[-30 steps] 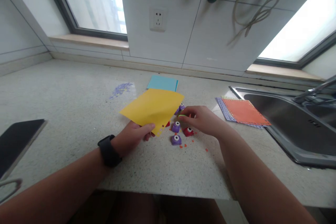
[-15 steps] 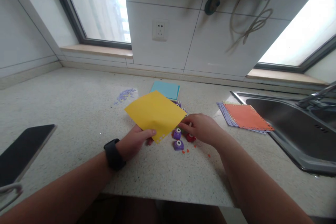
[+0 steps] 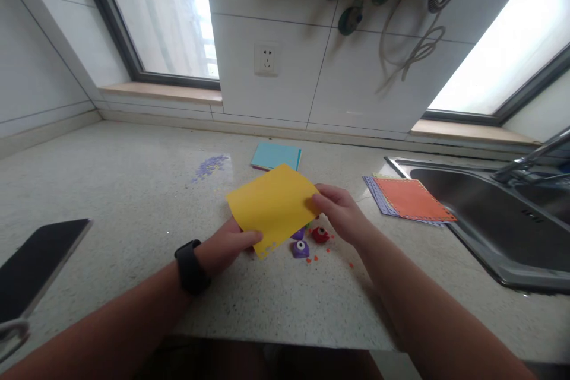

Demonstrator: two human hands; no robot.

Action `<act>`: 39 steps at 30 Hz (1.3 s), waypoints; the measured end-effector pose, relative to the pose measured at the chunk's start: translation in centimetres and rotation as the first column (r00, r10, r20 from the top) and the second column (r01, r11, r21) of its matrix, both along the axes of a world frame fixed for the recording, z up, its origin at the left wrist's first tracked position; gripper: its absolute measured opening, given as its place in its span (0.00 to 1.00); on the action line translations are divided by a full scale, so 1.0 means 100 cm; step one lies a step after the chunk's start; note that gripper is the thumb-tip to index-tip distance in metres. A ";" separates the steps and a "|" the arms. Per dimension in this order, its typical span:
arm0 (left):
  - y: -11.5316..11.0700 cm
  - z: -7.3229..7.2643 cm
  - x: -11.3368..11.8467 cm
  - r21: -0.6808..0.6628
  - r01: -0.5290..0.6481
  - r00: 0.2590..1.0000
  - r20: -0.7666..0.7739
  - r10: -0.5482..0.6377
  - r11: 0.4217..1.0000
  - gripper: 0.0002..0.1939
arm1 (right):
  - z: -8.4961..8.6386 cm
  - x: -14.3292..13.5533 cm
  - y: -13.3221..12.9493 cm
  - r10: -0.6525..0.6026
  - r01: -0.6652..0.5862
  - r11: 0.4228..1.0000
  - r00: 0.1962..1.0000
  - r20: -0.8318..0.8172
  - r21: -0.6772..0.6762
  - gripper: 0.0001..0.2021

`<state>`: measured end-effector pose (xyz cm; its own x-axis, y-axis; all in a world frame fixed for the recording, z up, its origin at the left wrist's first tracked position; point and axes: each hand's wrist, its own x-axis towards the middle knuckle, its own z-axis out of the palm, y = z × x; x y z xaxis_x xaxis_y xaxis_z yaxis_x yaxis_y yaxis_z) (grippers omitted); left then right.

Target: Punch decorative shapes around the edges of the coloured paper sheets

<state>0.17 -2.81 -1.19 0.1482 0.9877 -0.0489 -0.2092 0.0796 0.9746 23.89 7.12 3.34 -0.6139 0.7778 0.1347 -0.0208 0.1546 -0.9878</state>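
Observation:
A yellow sheet of paper [image 3: 274,205] is held up over the counter, with a few small punched holes along its near edge. My left hand [image 3: 231,240], wearing a black watch, pinches its near left edge, thumb on top. At the right corner, my right hand [image 3: 341,211] grips the sheet between thumb and fingers. Beneath and beside the paper stand small craft punches: a purple punch [image 3: 300,249] and a red punch [image 3: 319,235] show, while others are partly hidden. Tiny orange paper cutouts [image 3: 316,258] lie around them.
A stack of blue paper [image 3: 276,155] lies behind the sheet. Purple cutouts [image 3: 211,167] are heaped to its left. Orange and purple punched sheets [image 3: 414,199] rest beside the steel sink [image 3: 472,231]. A dark tablet-like device [image 3: 40,264] lies at left.
My right hand has left the punches and taken hold of the yellow paper's right corner. The sheet has shifted slightly right and turned. The view has moved a little.

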 end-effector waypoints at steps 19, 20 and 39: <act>-0.001 0.013 0.012 -0.047 -0.181 0.905 -0.398 0.147 0.982 0.19 | 0.001 0.007 0.003 -0.119 0.084 0.947 0.988 0.096 0.310 0.11; 0.000 0.016 0.012 -0.064 -0.171 0.906 -0.403 0.132 0.983 0.18 | 0.000 0.006 0.004 -0.115 0.082 0.953 0.989 0.098 0.292 0.12; 0.004 0.002 0.005 -0.020 -0.270 0.924 -0.287 0.253 0.963 0.25 | -0.025 0.026 0.053 -0.584 0.312 0.767 0.702 0.407 0.561 0.11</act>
